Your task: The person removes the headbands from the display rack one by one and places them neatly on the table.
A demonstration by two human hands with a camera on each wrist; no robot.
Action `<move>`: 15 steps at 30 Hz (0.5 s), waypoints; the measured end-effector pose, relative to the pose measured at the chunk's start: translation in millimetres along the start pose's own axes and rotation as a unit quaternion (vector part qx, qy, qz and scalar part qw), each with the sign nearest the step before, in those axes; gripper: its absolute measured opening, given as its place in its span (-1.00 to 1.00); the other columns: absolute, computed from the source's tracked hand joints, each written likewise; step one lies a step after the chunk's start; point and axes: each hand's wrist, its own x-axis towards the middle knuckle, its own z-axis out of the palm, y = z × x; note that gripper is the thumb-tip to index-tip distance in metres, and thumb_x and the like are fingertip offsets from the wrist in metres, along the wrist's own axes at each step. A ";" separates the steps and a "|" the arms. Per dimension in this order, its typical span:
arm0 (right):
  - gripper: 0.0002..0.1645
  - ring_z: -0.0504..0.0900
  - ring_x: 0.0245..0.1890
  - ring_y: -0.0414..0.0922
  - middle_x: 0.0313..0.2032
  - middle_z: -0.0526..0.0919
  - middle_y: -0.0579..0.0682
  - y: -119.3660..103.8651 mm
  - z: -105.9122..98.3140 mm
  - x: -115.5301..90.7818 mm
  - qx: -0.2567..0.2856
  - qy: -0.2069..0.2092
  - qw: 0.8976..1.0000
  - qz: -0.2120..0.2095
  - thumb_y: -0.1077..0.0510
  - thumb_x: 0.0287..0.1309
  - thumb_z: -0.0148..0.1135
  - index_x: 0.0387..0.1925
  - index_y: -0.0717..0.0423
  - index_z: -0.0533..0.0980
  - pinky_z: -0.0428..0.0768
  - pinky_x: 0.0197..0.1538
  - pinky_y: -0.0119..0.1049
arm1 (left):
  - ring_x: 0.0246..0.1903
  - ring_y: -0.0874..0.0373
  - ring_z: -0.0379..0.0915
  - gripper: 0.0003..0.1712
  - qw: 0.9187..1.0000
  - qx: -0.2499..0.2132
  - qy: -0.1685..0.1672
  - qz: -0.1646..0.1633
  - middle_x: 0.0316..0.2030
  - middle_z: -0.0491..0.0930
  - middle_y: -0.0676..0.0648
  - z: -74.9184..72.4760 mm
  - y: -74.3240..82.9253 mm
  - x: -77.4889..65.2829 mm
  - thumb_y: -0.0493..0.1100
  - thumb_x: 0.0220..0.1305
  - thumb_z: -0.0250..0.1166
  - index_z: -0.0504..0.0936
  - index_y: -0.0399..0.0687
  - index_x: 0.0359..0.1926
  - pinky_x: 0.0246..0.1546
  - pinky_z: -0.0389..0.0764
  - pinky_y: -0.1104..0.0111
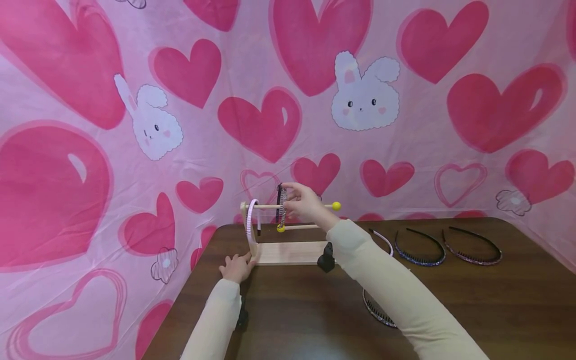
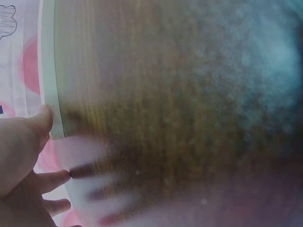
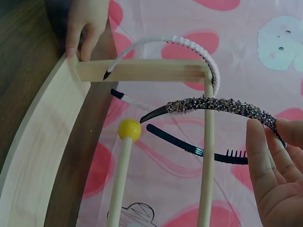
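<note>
My right hand (image 1: pixel 306 204) pinches a black headband covered in glittery stones (image 3: pixel 227 106) between thumb and fingers. The headband's two arms straddle the upper rod (image 3: pixel 207 179) of a wooden stand, one on each side. A pale pink-white ribbed headband (image 1: pixel 249 225) hangs on that same rod, close to the upright post. At the left end of the stand's base (image 1: pixel 288 253), my left hand (image 1: pixel 237 268) touches the wood with its fingers spread fairly straight. In the left wrist view, the thumb (image 2: pixel 45 118) lies against the base's edge.
A yellow ball (image 1: pixel 336 206) caps the upper rod; another yellow ball (image 1: pixel 281 228) caps the lower rod. Right of the stand lie a blue headband (image 1: pixel 423 262), a pinkish headband (image 1: pixel 477 261), a white headband (image 1: pixel 384 237) and a glittery one (image 1: pixel 378 315), partly behind my right sleeve.
</note>
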 end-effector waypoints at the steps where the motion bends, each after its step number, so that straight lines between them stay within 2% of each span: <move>1: -0.33 0.62 -0.48 0.00 -0.18 0.47 0.22 -0.4 -2.3 -1.0 -0.001 0.001 1.000 0.001 0.43 0.10 0.16 0.26 0.12 0.28 0.61 -0.37 -0.19 | 0.10 -0.37 0.06 -0.44 1.000 0.001 0.000 0.000 0.09 0.33 -0.40 0.3 -0.1 0.2 0.07 0.30 0.09 0.38 -0.04 0.26 -0.04 0.10 -0.28; 5: -0.34 0.62 -0.47 -0.01 -0.20 0.46 0.21 -2.8 -11.1 -5.4 -0.002 0.005 1.000 -0.004 0.43 0.11 0.14 0.27 0.13 0.27 0.61 -0.37 -0.17 | 0.10 -0.37 0.06 -0.44 1.000 -0.001 -0.001 -0.001 0.09 0.33 -0.39 -0.6 1.3 0.1 0.07 0.30 0.10 0.38 -0.03 0.26 -0.03 0.10 -0.28; 11: -0.34 0.59 -0.44 -0.02 -0.20 0.45 0.26 -6.6 -22.4 -11.3 0.006 0.004 1.000 -0.019 0.45 0.12 0.11 0.28 0.20 0.24 0.59 -0.30 -0.04 | 0.10 -0.36 0.06 -0.43 1.000 0.000 -0.001 -0.003 0.09 0.33 -0.39 0.1 1.0 1.4 0.08 0.29 0.10 0.38 -0.03 0.26 -0.03 0.09 -0.28; 15: -0.33 0.59 -0.45 -0.05 -0.19 0.47 0.30 -7.4 -29.1 -14.6 0.000 0.008 1.000 -0.024 0.46 0.11 0.11 0.28 0.20 0.24 0.60 -0.32 -0.07 | 0.09 -0.35 0.07 -0.44 1.000 0.002 0.001 -0.003 0.08 0.34 -0.38 0.4 0.7 0.9 0.07 0.29 0.11 0.38 -0.01 0.26 -0.04 0.11 -0.26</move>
